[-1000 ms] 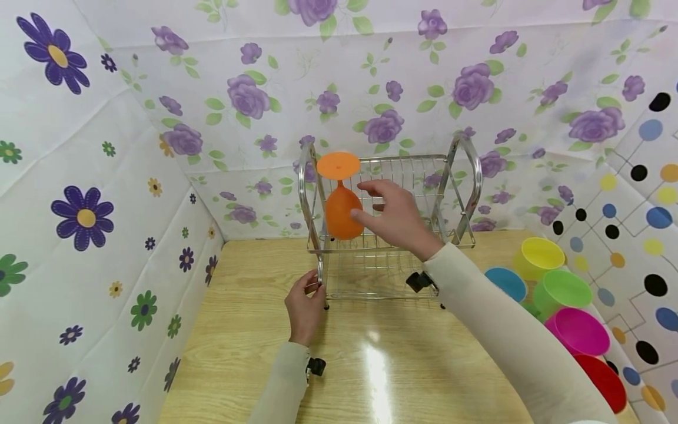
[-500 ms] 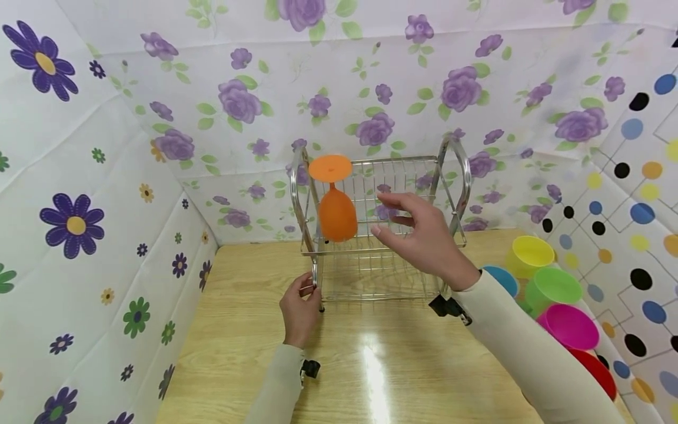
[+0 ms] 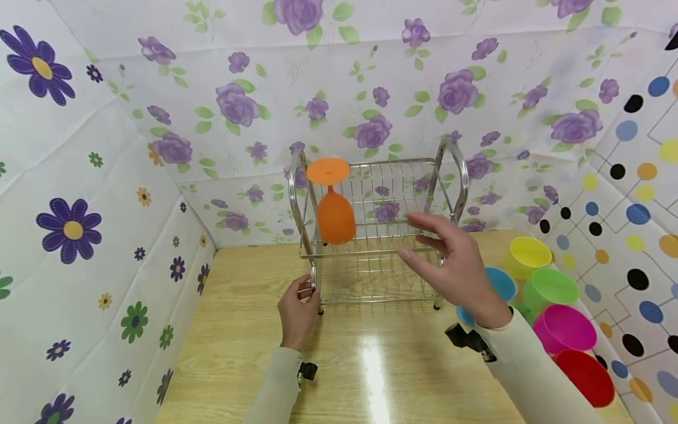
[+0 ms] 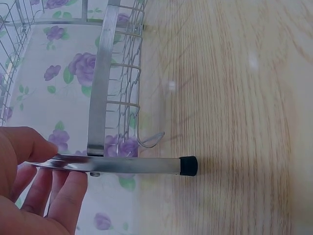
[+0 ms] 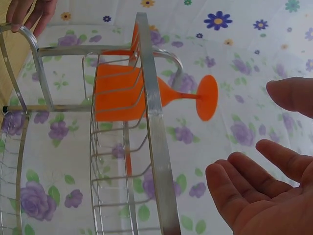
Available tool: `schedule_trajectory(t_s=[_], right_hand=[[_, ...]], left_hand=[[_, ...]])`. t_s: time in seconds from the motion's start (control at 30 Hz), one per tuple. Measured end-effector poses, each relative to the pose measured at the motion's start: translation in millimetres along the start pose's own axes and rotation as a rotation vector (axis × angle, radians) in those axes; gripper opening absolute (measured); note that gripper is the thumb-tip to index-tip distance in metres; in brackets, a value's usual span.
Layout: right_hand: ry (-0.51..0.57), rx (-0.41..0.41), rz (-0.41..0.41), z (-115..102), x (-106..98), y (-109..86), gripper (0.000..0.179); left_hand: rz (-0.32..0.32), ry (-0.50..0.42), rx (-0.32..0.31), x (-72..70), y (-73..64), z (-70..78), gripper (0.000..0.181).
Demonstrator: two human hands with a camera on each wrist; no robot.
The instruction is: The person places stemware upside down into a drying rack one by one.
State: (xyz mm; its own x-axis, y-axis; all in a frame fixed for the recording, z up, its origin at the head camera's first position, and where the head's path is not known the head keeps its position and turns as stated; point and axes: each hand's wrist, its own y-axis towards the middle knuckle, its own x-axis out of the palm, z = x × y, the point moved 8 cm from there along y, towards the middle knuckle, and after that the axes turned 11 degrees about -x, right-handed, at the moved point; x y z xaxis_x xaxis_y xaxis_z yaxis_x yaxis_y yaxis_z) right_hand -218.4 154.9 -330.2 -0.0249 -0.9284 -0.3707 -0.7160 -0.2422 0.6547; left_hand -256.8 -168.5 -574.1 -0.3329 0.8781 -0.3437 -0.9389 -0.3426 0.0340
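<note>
An orange plastic goblet (image 3: 336, 219) stands upside down, foot upward, at the left end of the upper tier of a two-tier metal dish rack (image 3: 389, 252). My left hand (image 3: 299, 312) grips the rack's front left leg; in the left wrist view the thumb and fingers (image 4: 68, 200) pinch the metal tube above its black foot cap (image 4: 189, 166). To the right of the goblet, my right hand (image 3: 457, 265) hovers in front of the rack's right side, fingers spread and holding nothing. The right wrist view has the goblet (image 5: 122, 93) inside the wire tier, apart from that hand.
Several coloured cups stand on the right: yellow (image 3: 528, 257), blue (image 3: 502, 284), green (image 3: 553, 291), magenta (image 3: 565, 330) and red (image 3: 585, 377). Cloth-covered walls enclose the wooden table (image 3: 238, 341) at the back, left and right.
My right hand has withdrawn from beside the goblet, moving right and toward me. The goblet stays in the rack, and my left hand keeps its grip on the leg. The head view has shifted slightly.
</note>
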Motion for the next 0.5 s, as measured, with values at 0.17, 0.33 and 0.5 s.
schedule_trajectory(t_s=[0.17, 0.33, 0.5], right_hand=[[0.008, -0.010, 0.071, 2, -15, -21.6, 0.063], [-0.002, 0.023, 0.157, 6, -36, -45.2, 0.066], [0.039, 0.103, 0.244, 11, -59, -72.4, 0.063]], left_hand=[[0.005, -0.006, 0.005, -1.9, -1.0, 0.2, 0.038], [-0.006, -0.017, 0.007, -1.1, 0.0, -1.6, 0.040], [-0.014, -0.017, 0.004, -0.1, 2.2, -3.8, 0.040]])
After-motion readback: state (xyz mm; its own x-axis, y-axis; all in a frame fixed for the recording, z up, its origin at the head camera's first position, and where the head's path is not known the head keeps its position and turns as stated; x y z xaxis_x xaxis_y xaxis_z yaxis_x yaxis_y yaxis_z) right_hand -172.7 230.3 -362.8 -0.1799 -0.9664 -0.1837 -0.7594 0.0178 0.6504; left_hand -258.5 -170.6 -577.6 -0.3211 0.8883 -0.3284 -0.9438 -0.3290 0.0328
